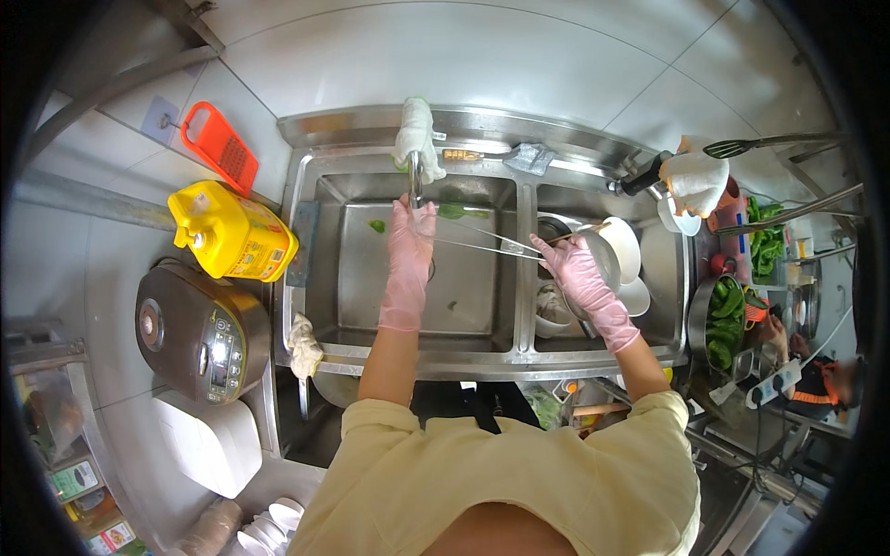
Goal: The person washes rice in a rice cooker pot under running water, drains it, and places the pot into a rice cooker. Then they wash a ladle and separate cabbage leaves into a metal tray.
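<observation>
My left hand [409, 264], in a pink glove, closes around one end of a long, thin, two-pronged metal utensil [482, 243] under the faucet [415, 181]. My right hand [584, 283], gloved the same way, grips its other end above the divider between the two basins. The prongs stand apart at the left and come close together at the right; its exact kind is unclear. Green leaf scraps [376, 225] lie in the left basin [371, 296]. White bowls [622, 248] and metal ware sit in the right basin, partly behind my right hand.
A yellow jug [232, 232], an orange grater [220, 148] and a rice cooker [199, 329] are left of the sink. A cloth [304, 346] lies on its front-left rim. A brown-handled tool [464, 156] rests behind. Green peppers [725, 320] fill a pan at right, near another person's hand [774, 335].
</observation>
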Demonstrator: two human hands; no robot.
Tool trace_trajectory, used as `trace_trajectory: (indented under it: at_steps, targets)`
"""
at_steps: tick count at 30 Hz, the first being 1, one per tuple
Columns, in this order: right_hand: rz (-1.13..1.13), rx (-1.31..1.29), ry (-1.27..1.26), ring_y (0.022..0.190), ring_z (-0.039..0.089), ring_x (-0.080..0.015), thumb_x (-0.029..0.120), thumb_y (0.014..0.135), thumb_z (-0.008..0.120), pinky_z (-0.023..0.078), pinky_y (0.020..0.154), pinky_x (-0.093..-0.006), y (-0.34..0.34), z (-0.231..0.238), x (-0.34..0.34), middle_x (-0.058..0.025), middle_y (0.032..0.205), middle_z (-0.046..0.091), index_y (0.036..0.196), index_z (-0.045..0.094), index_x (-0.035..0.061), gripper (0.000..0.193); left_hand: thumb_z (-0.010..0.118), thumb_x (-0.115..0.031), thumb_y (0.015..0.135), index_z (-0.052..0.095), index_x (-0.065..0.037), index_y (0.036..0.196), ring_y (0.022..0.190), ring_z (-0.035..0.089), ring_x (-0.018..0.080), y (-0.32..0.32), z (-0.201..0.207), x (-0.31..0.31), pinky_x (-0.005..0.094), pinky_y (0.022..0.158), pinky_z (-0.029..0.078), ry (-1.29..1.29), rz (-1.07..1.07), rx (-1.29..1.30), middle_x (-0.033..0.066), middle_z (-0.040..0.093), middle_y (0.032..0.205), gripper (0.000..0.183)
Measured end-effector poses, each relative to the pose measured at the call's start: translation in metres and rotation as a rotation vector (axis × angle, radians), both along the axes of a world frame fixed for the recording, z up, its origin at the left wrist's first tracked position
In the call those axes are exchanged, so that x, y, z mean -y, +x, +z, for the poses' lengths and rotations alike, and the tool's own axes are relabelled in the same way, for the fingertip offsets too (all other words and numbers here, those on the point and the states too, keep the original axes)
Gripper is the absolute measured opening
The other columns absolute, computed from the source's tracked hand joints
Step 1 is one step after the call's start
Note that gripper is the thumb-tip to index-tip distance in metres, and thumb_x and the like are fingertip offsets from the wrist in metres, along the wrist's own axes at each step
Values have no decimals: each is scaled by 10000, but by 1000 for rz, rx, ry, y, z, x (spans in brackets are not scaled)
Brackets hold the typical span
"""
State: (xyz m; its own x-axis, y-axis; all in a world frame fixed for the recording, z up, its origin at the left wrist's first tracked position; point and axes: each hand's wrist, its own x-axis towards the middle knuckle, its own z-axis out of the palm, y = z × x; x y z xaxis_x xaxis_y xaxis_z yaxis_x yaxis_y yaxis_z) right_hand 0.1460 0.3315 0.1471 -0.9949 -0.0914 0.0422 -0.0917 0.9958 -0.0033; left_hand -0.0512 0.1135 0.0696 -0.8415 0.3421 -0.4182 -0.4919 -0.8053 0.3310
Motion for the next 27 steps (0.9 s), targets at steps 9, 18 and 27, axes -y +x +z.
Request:
trace_trajectory:
  at_steps: [9, 18, 27]
  targets:
    - [1, -243, -95, 643, 554, -207, 208, 853, 613, 392, 745, -356, -60, -41, 57, -38, 619, 521, 1255, 537, 88, 427, 497, -334, 982, 515, -32, 1222, 1044, 558, 197, 15, 10, -10, 401, 1009, 435, -61, -168, -122, 85, 577, 1123, 386]
    - [87, -205, -173, 799, 578, -236, 211, 834, 575, 387, 778, -378, -170, -67, 151, -54, 827, 610, 1243, 541, 145, 416, 439, -593, 927, 453, -37, 1300, 1199, 507, 269, -4, 9, 46, 435, 1001, 398, -132, -445, -16, 132, 566, 1278, 670]
    - [84, -465, -568, 1132, 503, -365, 239, 829, 590, 401, 974, -444, -154, -55, 161, -175, 1259, 521, 1200, 560, 36, 423, 510, -238, 944, 566, 1, 1197, 1018, 588, 196, 7, -1, 71, 343, 885, 482, -208, -246, -188, 114, 614, 1153, 352]
